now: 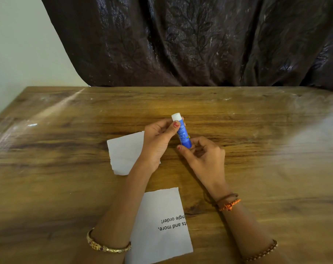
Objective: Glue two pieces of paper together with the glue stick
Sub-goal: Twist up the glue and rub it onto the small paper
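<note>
A blue glue stick [183, 135] with a white cap [176, 117] is held above the wooden table [66, 149], tilted with the cap pointing away from me. My left hand [159, 142] grips its upper part just below the cap, thumb against the barrel. My right hand [203, 157] pinches its lower end. A blank torn piece of paper [124, 152] lies flat under my left wrist. A second piece of paper [162, 225], with printed text facing away from me, lies near the front edge between my forearms.
A dark patterned curtain [200, 40] hangs behind the table's far edge. A pale wall [19, 44] shows at the left. Bangles and thread bands circle both wrists.
</note>
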